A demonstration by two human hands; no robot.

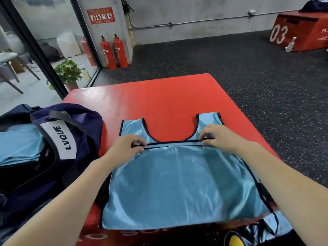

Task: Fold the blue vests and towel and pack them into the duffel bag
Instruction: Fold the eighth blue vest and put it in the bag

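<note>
A shiny light-blue vest (177, 183) with black trim lies on the red padded box (159, 98), folded so its hem edge meets the line under the neckline. My left hand (127, 145) pinches the black-trimmed edge at the left. My right hand (218, 134) pinches the same edge at the right. To the left stands the open navy duffel bag (83, 125) with a white LVQUE label. Light-blue fabric (19, 144) lies folded inside it. More blue fabric (276, 226) hangs off the box's near right corner.
Dark speckled rubber floor (248, 77) surrounds the box. Two red fire extinguishers (114, 52) stand by the wall, a potted plant (68, 73) is behind the glass partition, and another red box marked 03 (300, 31) sits at the far right.
</note>
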